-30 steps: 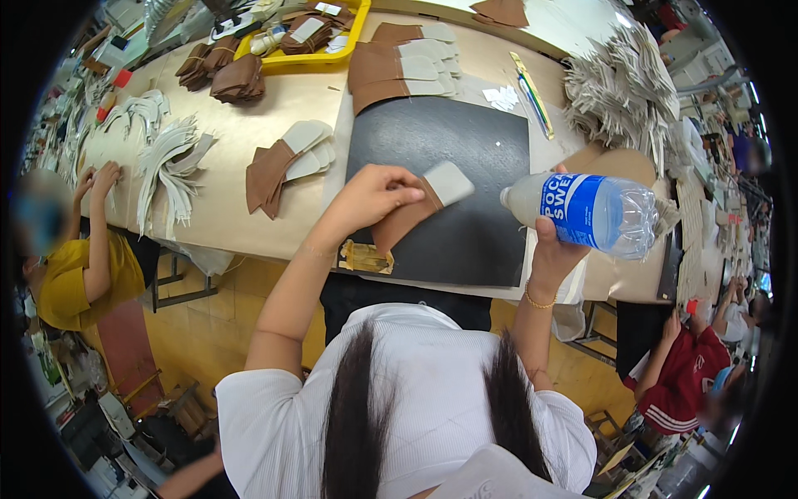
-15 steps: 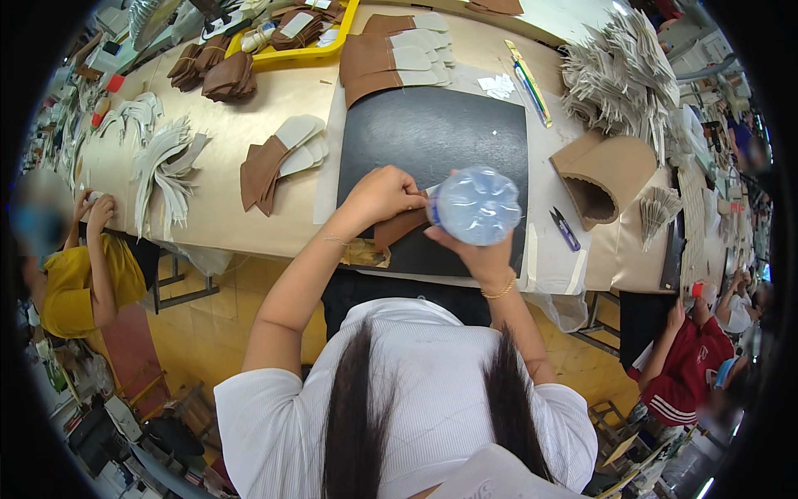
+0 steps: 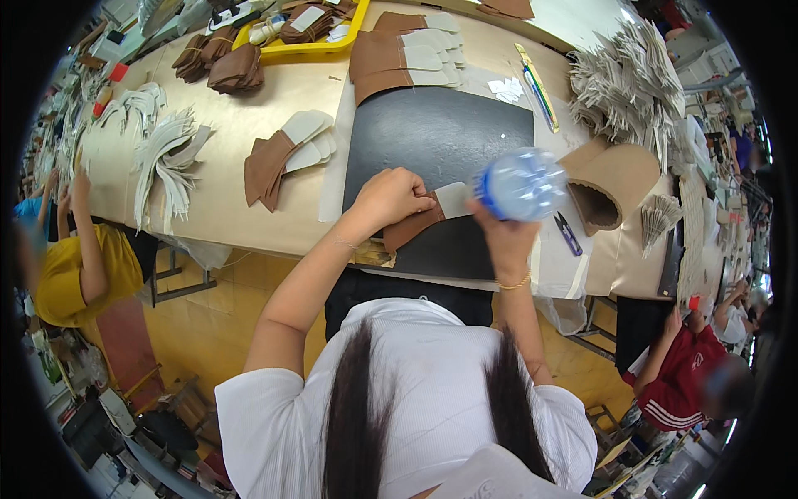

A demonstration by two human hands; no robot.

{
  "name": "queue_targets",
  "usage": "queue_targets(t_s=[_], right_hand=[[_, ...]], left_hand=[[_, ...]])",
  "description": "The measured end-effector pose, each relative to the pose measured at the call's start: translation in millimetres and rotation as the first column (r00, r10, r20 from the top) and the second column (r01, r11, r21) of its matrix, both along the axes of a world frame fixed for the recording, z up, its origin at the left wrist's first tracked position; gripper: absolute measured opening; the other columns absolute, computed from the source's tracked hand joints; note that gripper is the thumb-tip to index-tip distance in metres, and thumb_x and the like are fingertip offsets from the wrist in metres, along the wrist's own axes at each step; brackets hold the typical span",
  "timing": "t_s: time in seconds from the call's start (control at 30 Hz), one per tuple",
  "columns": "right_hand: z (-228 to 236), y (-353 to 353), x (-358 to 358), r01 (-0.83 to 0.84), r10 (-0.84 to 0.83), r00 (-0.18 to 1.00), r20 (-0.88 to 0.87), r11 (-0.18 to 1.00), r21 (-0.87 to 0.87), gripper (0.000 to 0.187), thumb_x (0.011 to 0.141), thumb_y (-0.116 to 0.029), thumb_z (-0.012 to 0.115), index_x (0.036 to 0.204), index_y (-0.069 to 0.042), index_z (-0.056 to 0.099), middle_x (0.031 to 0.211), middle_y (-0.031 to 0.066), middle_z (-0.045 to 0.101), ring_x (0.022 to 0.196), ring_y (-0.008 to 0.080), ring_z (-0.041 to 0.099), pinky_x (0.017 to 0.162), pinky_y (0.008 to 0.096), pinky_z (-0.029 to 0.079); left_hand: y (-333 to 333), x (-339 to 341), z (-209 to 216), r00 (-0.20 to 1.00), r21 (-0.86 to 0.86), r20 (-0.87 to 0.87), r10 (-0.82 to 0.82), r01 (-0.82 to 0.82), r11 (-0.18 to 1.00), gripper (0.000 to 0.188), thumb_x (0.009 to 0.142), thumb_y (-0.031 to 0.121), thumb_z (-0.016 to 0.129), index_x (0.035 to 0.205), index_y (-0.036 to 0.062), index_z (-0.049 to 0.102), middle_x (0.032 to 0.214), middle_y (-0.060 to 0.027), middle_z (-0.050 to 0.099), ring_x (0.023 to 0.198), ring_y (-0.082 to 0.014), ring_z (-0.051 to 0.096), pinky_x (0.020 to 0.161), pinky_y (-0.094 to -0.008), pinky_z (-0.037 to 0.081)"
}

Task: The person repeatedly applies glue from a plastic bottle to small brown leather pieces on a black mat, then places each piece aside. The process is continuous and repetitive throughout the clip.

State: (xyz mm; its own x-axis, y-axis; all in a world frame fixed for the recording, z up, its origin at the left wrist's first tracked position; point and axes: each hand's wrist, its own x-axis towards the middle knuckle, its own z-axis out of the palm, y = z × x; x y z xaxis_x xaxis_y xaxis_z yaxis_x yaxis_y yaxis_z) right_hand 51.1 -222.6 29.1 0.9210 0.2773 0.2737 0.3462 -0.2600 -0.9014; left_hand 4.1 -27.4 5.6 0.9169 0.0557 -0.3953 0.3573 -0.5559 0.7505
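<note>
My right hand is closed around a clear plastic bottle with a blue band, held bottom-up above the right part of a black mat. A brown leather piece with a pale, rounded end lies on the mat near its front edge. On the upper edge of that piece rest the bent, closed fingers of my left hand. The pale end points right, toward the bottle. Whatever lies under my left fingertips is hidden.
Similar brown-and-pale pieces lie fanned left of the mat and stacked behind it. A yellow tray stands at the back left. To the right are purple-handled thread snips, rolled brown board and bundled pale strips. Co-workers sit on both sides.
My right hand has carried the bottle to the right, off the leather piece, whose pale end now shows. My left hand stays on the piece. The view has shifted slightly.
</note>
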Motion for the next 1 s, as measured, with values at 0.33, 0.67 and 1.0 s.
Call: queue_targets(t_s=[0.33,0.67,1.0], right_hand=[[-4,28,-12,-0.107,0.111,0.993,0.035,0.989,-0.098,0.050,0.062,-0.027,0.087,0.097,0.001,0.064,0.088,0.0081,0.068,0.080,0.0185,0.065,0.075,0.0314,0.051],[19,-16,26,0.192,-0.234,0.965,0.117,0.936,0.294,0.064,0.064,-0.026,0.087,0.113,0.004,0.057,0.111,0.0134,0.063,0.098,0.0201,0.061,0.087,0.0322,0.048],[20,-15,16,0.130,-0.135,0.991,-0.006,0.939,0.319,0.080,0.064,-0.024,0.087,0.126,0.004,0.045,0.124,0.0150,0.056,0.111,0.0226,0.056,0.096,0.0344,0.045]], left_hand=[[6,2,-10,0.995,0.000,0.055,-0.089,0.089,0.996,0.026,0.075,0.024,0.071,0.079,-0.0010,0.068,0.071,-0.0169,0.065,0.064,-0.0262,0.064,0.061,-0.0346,0.049],[47,49,3,0.967,-0.214,0.201,-0.155,0.197,0.957,0.022,0.083,0.024,0.068,0.089,0.0023,0.068,0.077,-0.0045,0.067,0.073,-0.0089,0.057,0.070,-0.0270,0.046],[170,208,42,0.891,0.533,0.435,-0.131,-0.137,0.835,0.041,0.073,0.040,0.073,0.101,0.0104,0.069,0.094,-0.0092,0.068,0.085,-0.0234,0.064,0.074,-0.0317,0.049]])
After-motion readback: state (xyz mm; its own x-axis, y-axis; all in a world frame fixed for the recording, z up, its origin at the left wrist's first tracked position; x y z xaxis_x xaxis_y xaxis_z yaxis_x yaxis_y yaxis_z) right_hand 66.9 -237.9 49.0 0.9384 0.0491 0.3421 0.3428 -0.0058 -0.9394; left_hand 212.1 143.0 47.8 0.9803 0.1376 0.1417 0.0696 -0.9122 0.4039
